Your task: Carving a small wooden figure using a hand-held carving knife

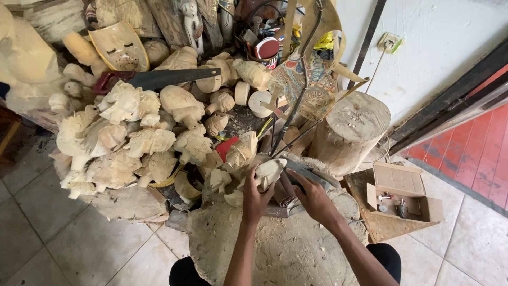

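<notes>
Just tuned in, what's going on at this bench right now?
A person sits over a dusty wooden work block, carving. The left hand grips a pale, unfinished wooden carving, holding it against the block. The right hand holds a dark tool near the carving; its exact kind is hard to tell. Behind is a heap of similar pale carvings, with a handsaw lying on top, a log stump, and an open cardboard box on the right.

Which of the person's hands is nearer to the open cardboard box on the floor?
The right hand is nearer. It lies just left of the cardboard box, on a grey tool. The left hand is farther left, holding a pale wooden carving.
</notes>
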